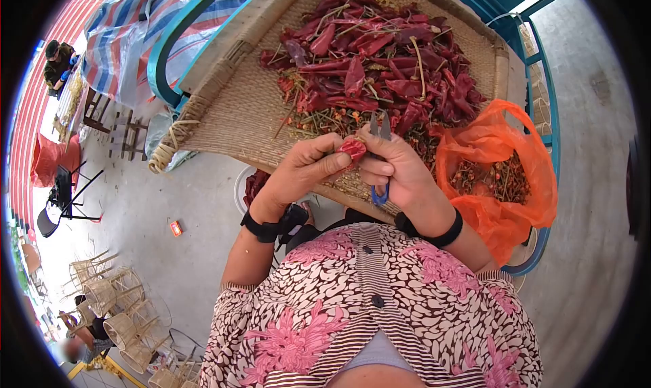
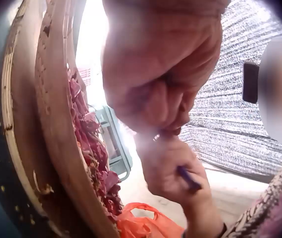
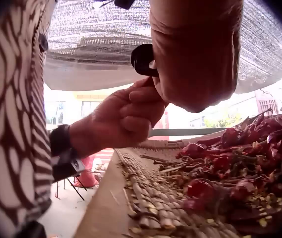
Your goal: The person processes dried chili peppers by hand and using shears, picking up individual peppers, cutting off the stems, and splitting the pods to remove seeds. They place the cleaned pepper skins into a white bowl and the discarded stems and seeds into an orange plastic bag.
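Observation:
Just over the near edge of a woven tray (image 1: 230, 110), my left hand (image 1: 305, 170) pinches a dried red chili pepper (image 1: 353, 151) between thumb and fingers. My right hand (image 1: 405, 172) meets it there and grips a pair of scissors (image 1: 380, 128), blades pointing away from my body. Their blue handle (image 1: 380, 195) sticks out below the fingers; in the left wrist view the blue handle (image 2: 188, 177) shows beside the palm. Behind both hands lies a heap of dried red chilies (image 1: 380, 63), with loose stems and seeds along its near side.
An orange plastic bag (image 1: 539, 161) holding stems and scraps stands open at the right of the tray. Blue-green chair rails (image 1: 163, 63) border the tray. Below its near edge, a container with more red chilies (image 1: 254, 185) is partly hidden. Several wicker stools (image 1: 122, 300) stand lower left.

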The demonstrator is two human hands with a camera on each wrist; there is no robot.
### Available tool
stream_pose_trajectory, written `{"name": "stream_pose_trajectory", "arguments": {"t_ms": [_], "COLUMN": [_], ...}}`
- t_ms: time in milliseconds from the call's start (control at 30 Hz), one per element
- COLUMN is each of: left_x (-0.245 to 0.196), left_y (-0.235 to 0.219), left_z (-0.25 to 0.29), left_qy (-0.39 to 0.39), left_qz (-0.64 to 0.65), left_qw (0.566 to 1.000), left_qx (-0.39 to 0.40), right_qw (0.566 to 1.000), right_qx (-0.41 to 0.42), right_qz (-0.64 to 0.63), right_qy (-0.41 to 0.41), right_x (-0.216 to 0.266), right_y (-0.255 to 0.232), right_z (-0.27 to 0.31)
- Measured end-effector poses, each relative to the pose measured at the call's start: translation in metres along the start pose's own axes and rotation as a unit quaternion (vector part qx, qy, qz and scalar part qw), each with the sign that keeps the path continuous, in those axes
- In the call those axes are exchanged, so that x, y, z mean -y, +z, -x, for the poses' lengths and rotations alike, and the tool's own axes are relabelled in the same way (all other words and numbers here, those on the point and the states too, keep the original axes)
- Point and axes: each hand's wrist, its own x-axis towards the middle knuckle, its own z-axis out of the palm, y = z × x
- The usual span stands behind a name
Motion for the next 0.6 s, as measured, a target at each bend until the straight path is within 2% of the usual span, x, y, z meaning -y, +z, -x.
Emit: {"name": "stream_pose_trajectory", "arguments": {"t_ms": [33,100,200,267,300,333,400,500,567,600], "left_x": [0.003,0.002,-0.005,-0.002,0.004,0.013,0.016,0.014,0.024,0.022], "left_y": [0.002,0.007,0.013,0.009,0.01,0.012,0.018,0.024,0.022,0.02], "left_z": [-0.001,-0.005,-0.006,-0.01,-0.011,-0.012,-0.013,-0.016,-0.019,-0.019], "left_qy": [-0.011,-0.023,-0.02,0.004,0.0,-0.003,-0.002,0.008,0.014,-0.011], "left_qz": [0.004,0.0,-0.034,-0.072,-0.073,-0.074,-0.1,-0.166,-0.198,-0.12], "left_qw": [1.0,0.999,0.997,0.996,0.994,0.991,0.983,0.963,0.951,0.968], "left_qx": [-0.013,-0.037,-0.06,-0.059,-0.084,-0.108,-0.155,-0.211,-0.238,-0.218], "right_qw": [0.991,0.92,0.859,0.817,0.793,0.702,0.482,0.383,0.36,0.356], "right_qx": [-0.03,-0.087,-0.069,-0.048,-0.038,-0.042,-0.048,-0.041,-0.029,-0.021], "right_qz": [0.111,0.325,0.442,0.484,0.503,0.585,0.715,0.783,0.795,0.79], "right_qy": [-0.069,-0.203,-0.249,-0.312,-0.343,-0.404,-0.503,-0.488,-0.488,-0.499], "right_x": [-0.001,0.001,0.003,0.001,0.0,-0.001,-0.002,-0.007,-0.005,-0.003], "right_y": [0.002,0.009,0.015,0.011,0.009,0.008,0.009,0.02,0.012,0.009], "right_z": [-0.001,-0.002,0.001,-0.006,-0.009,-0.011,-0.015,-0.009,-0.017,-0.023]}}
